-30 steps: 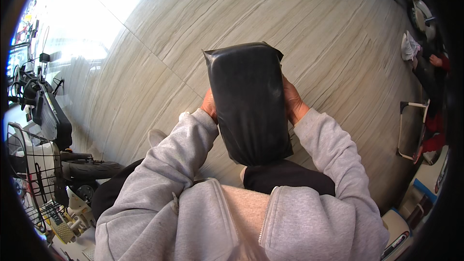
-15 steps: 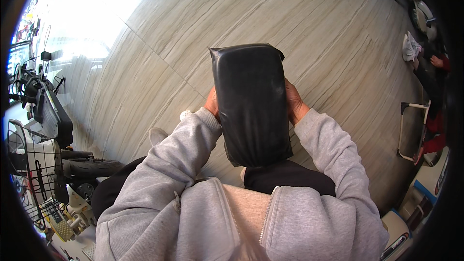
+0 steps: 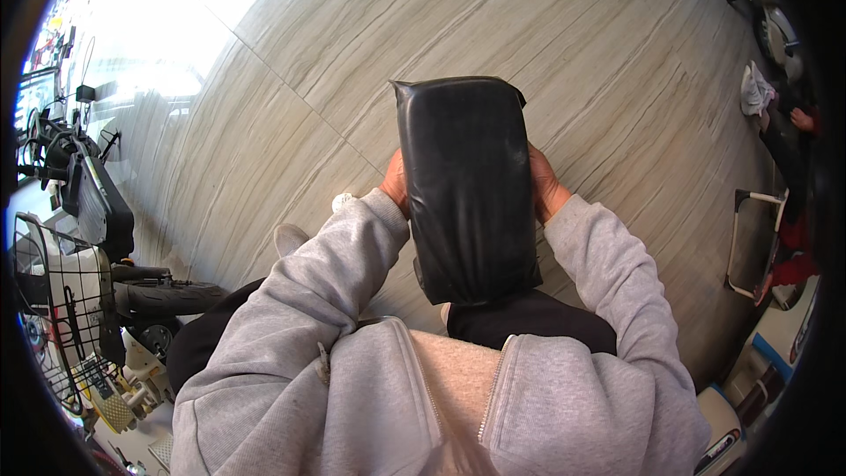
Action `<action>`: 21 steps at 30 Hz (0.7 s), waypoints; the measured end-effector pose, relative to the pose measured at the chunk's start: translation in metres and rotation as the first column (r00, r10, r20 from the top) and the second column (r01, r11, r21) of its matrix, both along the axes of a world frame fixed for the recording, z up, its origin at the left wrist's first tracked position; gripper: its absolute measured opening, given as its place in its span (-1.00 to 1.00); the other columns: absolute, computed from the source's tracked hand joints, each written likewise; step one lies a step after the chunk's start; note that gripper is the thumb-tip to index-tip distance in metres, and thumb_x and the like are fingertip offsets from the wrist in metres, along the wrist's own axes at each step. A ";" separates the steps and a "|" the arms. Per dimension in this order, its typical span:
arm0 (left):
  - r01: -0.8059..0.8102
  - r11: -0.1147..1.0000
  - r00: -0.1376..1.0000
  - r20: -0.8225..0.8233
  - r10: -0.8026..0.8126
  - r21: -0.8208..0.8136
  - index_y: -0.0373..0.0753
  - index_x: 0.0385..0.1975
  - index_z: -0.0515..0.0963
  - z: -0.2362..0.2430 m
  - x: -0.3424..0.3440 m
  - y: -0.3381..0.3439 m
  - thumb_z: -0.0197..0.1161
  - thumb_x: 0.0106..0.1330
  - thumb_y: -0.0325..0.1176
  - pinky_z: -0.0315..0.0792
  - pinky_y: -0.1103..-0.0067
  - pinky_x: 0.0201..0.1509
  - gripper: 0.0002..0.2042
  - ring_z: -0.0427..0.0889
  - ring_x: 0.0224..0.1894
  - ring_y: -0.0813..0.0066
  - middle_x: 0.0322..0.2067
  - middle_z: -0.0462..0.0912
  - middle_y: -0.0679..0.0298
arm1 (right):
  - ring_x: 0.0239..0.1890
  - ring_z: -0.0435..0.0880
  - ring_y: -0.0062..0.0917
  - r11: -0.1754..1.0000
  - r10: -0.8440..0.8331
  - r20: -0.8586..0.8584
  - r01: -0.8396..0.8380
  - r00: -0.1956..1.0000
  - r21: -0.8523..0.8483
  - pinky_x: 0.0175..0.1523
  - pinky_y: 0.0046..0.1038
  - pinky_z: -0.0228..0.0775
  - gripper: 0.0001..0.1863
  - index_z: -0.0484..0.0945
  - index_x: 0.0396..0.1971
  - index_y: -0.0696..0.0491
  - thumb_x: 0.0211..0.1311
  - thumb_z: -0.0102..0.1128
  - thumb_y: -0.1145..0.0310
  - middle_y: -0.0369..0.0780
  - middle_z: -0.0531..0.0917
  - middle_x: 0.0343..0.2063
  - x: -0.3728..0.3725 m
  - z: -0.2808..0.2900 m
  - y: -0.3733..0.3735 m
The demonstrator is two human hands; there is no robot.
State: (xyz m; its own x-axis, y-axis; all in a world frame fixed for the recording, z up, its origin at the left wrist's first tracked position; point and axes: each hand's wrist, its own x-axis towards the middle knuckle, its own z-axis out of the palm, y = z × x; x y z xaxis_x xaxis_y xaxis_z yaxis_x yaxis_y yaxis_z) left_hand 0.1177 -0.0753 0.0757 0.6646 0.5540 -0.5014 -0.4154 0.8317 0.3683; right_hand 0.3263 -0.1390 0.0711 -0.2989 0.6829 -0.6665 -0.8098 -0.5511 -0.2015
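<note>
Two grey sleeves (image 3: 300, 286) lead out to a black package (image 3: 469, 185), its lower end just over a dark trouser leg (image 3: 529, 317). The left hand (image 3: 396, 180) and right hand (image 3: 546, 185) clasp its opposite long sides; how far the fingers curl underneath is hidden. Beyond lies a streaked, pale floor (image 3: 617, 35), with a wire basket (image 3: 75, 326) and black tyre (image 3: 167, 298) at left, and another person's white shoe (image 3: 755, 91) far off at upper right.

Probably a cycle shop: basket (image 3: 79, 300), tyre (image 3: 167, 300)
</note>
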 end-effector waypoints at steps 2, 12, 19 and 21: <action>-0.005 0.994 0.999 0.037 0.009 -0.113 -0.33 0.04 0.52 0.002 0.002 0.000 0.06 0.46 -0.18 0.59 0.37 0.03 -0.64 0.66 -0.11 0.30 -0.06 0.65 0.12 | -0.07 0.63 -0.46 1.000 0.003 -0.007 -0.003 1.000 0.012 0.08 -0.41 0.51 -0.53 0.52 0.04 0.14 0.38 0.08 0.05 -0.19 0.66 -0.08 0.000 -0.001 -0.001; 0.027 0.981 0.999 -0.025 -0.023 0.190 -0.29 0.09 0.51 0.006 -0.001 -0.001 0.24 0.36 -0.38 0.58 0.45 0.00 -0.67 0.63 -0.07 0.43 -0.03 0.64 0.20 | -0.07 0.63 -0.44 0.999 0.027 0.007 -0.027 1.000 -0.020 0.10 -0.40 0.50 -0.52 0.52 0.05 0.12 0.37 0.09 0.04 -0.18 0.66 -0.07 -0.003 -0.012 -0.005; -0.013 0.991 0.997 0.077 0.024 -0.135 -0.30 0.08 0.51 0.004 0.000 0.000 0.21 0.38 -0.41 0.59 0.44 0.00 -0.69 0.64 -0.09 0.42 -0.04 0.64 0.20 | -0.06 0.62 -0.45 0.999 0.035 0.011 -0.035 0.999 -0.012 0.12 -0.40 0.49 -0.52 0.51 0.07 0.13 0.35 0.12 0.05 -0.18 0.65 -0.05 -0.003 -0.013 -0.004; -0.011 0.989 0.998 0.061 0.020 -0.147 -0.30 0.08 0.51 0.002 -0.001 -0.001 0.20 0.38 -0.38 0.59 0.43 0.01 -0.69 0.64 -0.08 0.40 -0.03 0.64 0.19 | -0.05 0.62 -0.45 0.999 0.037 -0.003 -0.037 0.999 -0.014 0.11 -0.39 0.49 -0.52 0.51 0.07 0.13 0.35 0.12 0.06 -0.18 0.65 -0.05 -0.003 -0.015 -0.003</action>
